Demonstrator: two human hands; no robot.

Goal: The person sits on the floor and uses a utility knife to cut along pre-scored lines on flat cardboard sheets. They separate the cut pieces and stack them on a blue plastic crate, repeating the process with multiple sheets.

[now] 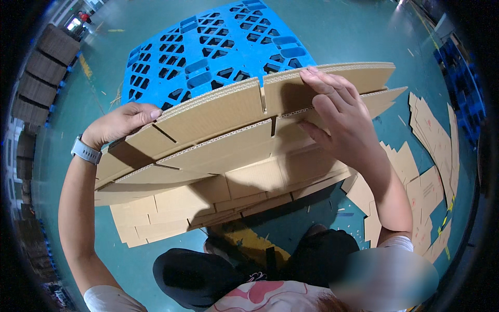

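Note:
Several slotted brown cardboard sheets [218,117] stand on edge in front of me, leaning at a slant. My left hand [122,124], with a pale watch on its wrist, is closed over the upper left edge of the rear sheets. Its thumb lies on the near side, while the other fingers are hidden behind. At the upper right, my right hand [340,112] has its fingers spread, fingertips touching the top edge of the rear sheets. Its thumb is apart from them, by the edge of a nearer cardboard sheet [228,146]. More cardboard sheets [171,208] lie lower, nearer my legs.
Beyond the sheets, a blue plastic pallet [208,39] with a lattice top rests on the green floor. Loose cardboard pieces [423,192] lie to the right. Stacks of cardboard [44,67] line the left side; blue pallets [462,93] stand at the far right.

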